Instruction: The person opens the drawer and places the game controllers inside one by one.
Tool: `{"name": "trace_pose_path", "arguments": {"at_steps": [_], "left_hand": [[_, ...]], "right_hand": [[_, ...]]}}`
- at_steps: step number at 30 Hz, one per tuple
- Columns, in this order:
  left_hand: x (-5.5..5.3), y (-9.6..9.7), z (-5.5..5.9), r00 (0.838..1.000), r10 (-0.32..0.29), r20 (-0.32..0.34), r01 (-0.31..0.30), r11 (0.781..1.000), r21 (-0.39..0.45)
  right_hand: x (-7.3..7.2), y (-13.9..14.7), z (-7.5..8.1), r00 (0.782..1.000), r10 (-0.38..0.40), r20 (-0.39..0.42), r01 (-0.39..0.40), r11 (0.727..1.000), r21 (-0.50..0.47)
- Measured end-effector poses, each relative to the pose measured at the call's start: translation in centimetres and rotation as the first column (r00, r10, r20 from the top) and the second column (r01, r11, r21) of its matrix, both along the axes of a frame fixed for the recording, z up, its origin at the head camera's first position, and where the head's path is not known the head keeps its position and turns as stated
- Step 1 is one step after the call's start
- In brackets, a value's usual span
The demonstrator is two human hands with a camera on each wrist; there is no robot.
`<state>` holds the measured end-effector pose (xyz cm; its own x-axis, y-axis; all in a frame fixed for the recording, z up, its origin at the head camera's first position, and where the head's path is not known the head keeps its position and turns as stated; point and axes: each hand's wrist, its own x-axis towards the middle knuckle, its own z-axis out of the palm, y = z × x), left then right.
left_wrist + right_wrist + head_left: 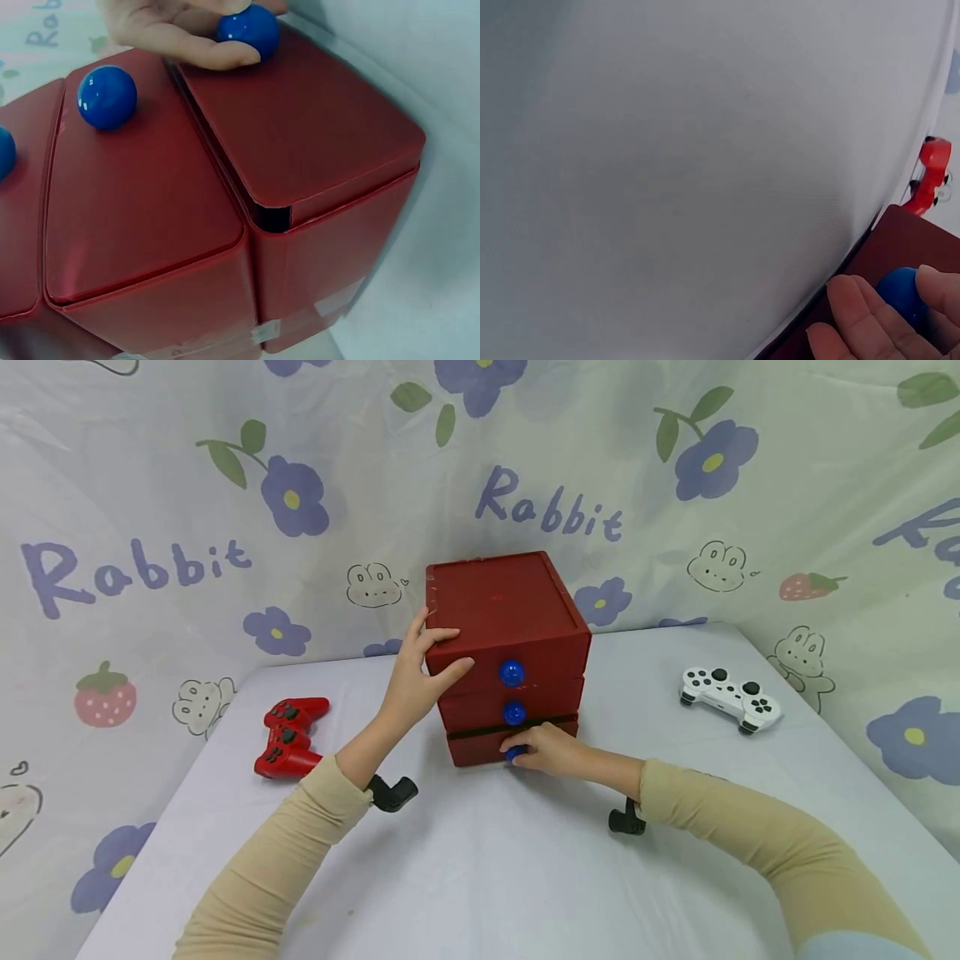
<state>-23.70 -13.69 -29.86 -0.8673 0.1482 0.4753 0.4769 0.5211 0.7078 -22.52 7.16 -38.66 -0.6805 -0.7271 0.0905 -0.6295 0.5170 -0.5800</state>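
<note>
A dark red three-drawer box stands on the table, with a round blue knob on each drawer. My left hand rests on the box's upper left front corner, fingers spread over the top and side. Low at the front, my right hand pinches the bottom drawer's blue knob between thumb and fingers. In the left wrist view, the bottom drawer stands slightly out from its casing, with a dark gap at its corner. The middle knob and top knob are untouched.
A red game controller lies on the white-covered table to the left, partly behind my left forearm. To the right lies a white game controller. A rabbit-and-flower printed curtain hangs behind the box.
</note>
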Motion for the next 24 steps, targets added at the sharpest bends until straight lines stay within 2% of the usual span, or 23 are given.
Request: {"name": "trace_pose_path", "arguments": {"at_steps": [10, 20, 24], "left_hand": [[0.1, 0.0, 0.0, 1.000, 0.001, 0.009, -0.001, 1.000, 0.005], [0.1, 0.0, 0.0, 1.000, 0.004, 0.002, -0.004, 1.000, 0.006], [0.1, 0.0, 0.0, 1.000, 0.014, 0.004, -0.014, 1.000, -0.004]], "right_hand": [[-0.5, -0.2, -0.1, 0.999, -0.034, -0.030, 0.034, 0.999, -0.002], [-1.1, -0.3, -0.2, 0.997, -0.006, -0.081, 0.008, 1.000, 0.026], [-1.1, -0.2, -0.1, 0.997, 0.006, -0.072, -0.004, 1.000, 0.025]]}}
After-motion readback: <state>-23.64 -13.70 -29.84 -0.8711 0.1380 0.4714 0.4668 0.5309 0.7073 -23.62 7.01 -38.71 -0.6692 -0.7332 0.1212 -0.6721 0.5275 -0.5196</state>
